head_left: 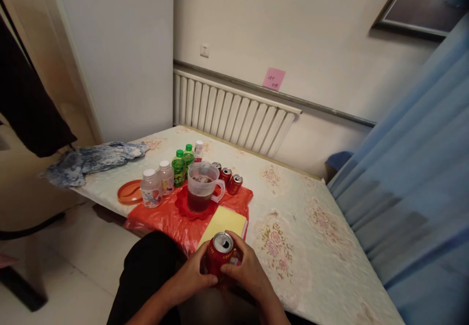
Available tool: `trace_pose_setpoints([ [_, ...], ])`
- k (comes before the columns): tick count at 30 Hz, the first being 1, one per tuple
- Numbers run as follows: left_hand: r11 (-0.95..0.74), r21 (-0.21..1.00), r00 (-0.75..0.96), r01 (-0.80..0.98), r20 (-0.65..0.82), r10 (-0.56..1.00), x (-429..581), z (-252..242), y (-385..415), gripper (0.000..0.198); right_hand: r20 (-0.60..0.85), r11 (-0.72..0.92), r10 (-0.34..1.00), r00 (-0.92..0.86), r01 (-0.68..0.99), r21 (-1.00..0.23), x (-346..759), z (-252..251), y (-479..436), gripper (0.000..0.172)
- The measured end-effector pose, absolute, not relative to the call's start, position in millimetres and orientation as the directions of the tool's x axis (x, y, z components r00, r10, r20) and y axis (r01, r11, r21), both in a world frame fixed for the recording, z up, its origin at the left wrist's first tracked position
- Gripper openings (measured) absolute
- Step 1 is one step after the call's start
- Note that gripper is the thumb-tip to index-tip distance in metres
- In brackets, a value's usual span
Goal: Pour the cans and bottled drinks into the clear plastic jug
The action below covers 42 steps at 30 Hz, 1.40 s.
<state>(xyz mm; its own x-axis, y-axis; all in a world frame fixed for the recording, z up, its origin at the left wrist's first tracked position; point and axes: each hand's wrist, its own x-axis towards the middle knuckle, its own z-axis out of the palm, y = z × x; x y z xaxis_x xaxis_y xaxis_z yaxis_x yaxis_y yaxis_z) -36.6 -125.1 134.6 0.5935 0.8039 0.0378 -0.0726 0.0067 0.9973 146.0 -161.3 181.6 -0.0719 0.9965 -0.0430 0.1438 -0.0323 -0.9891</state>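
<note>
Between my two hands is an upright red soda can [217, 257], its top open. The fingers of my left hand [190, 273] wrap round its left side, and my right hand [246, 266] grips it from the right. Just beyond it lies a yellow notebook [229, 221] on a red plastic sheet [179, 229]. A clear plastic pitcher [201, 188] partly filled with dark brown liquid stands on a red scalloped plate [182, 206]. Behind the pitcher's handle stand several more cans, one being a red can [235, 184].
Left of the pitcher stand a clear bottle [151, 191] with a white cap, another like it, and green bottles [179, 171]. An orange lid [130, 193] lies by the edge of the flowered bed surface [293, 227]. Blue-white cloth [102, 161] lies farther left; a blue curtain [414, 168] hangs right.
</note>
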Motion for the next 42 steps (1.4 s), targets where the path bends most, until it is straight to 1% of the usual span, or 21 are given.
trace_pose_setpoints([
  [8,0.014,1.0,0.588,-0.002,-0.01,0.809,-38,136,-126,0.08,-0.018,-0.008,0.997,-0.076,0.137,-0.991,148,177,-161,0.081],
  [13,0.005,1.0,0.592,-0.026,0.011,0.806,-39,136,-126,0.078,-0.029,-0.018,0.996,-0.08,0.134,-0.991,147,173,-160,0.082],
  [15,0.013,0.999,0.587,-0.038,0.011,0.809,-40,135,-125,0.077,-0.03,-0.019,0.995,-0.098,0.111,-0.994,147,171,-159,0.081],
  [18,0.01,0.999,0.574,-0.052,0.022,0.819,-42,132,-122,0.078,-0.011,-0.007,0.994,-0.107,0.03,-1.0,151,169,-151,0.078],
  [21,0.001,0.998,0.553,-0.067,0.036,0.833,-46,127,-118,0.079,0.055,0.054,0.998,-0.033,-0.046,-0.998,160,167,-133,0.067],
  [24,0.027,0.997,0.535,-0.074,0.017,0.845,-50,119,-114,0.081,0.09,0.093,0.994,0.057,-0.053,-0.994,167,168,-108,0.053],
  [28,0.04,0.997,0.484,-0.066,-0.003,0.875,-57,105,-109,0.083,0.103,0.105,0.981,0.167,-0.001,-0.995,167,170,-70,0.045],
  [35,0.09,0.985,0.48,-0.147,-0.009,0.877,-68,101,-100,0.084,0.22,0.176,0.922,0.32,0.16,-0.971,146,172,-3,0.04],
  [38,0.102,0.988,0.46,-0.114,-0.038,0.887,-73,104,-98,0.083,0.244,0.2,0.924,0.293,0.173,-0.964,138,171,17,0.039],
  [40,0.111,0.989,0.451,-0.095,-0.056,0.891,-76,104,-97,0.083,0.238,0.208,0.946,0.222,0.147,-0.967,133,170,27,0.036],
  [42,0.118,0.99,0.443,-0.083,-0.07,0.894,-79,103,-95,0.082,0.217,0.201,0.964,0.156,0.111,-0.973,128,167,36,0.038],
])
